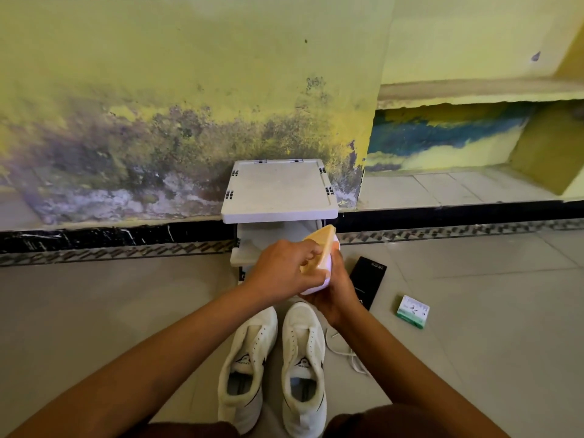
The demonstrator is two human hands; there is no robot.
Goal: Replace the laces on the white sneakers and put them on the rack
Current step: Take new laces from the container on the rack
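Observation:
Two white sneakers stand side by side on the floor between my knees, the left sneaker (pixel 243 368) and the right sneaker (pixel 305 365), both with bare eyelets. A loose white lace (pixel 347 355) lies on the tiles just right of them. Above the toes, both hands hold a yellow and white packet-like object (pixel 319 248). My left hand (pixel 284 270) pinches its yellow face from the left. My right hand (pixel 335 292) grips its white underside from below. What the object holds is hidden. The white rack (pixel 278 213) stands against the wall just beyond my hands.
A black box (pixel 368 279) lies on the floor right of my hands. Further right sits a small green and white box (pixel 412 311). A stained yellow wall and a black skirting strip run behind the rack. Grey floor tiles spread to both sides.

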